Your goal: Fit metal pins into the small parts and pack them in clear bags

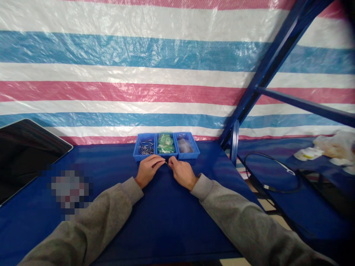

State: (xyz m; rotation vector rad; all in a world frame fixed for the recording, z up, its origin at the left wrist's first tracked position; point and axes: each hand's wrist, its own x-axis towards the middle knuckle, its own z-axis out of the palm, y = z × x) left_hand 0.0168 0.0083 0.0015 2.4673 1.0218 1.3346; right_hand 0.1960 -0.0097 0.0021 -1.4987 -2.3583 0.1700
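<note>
My left hand and my right hand meet just in front of three blue bins. Between their fingertips is a small, thin dark item, too small to make out; both hands pinch at it. The left bin holds several slim metal pieces. In the middle bin are green packets, and the right bin contains clear plastic bags.
A dark flat screen lies at the left of the blue table, near a blurred-out patch. A blue metal frame rises at the right. Beyond it, a second table carries a black cable and plastic bags.
</note>
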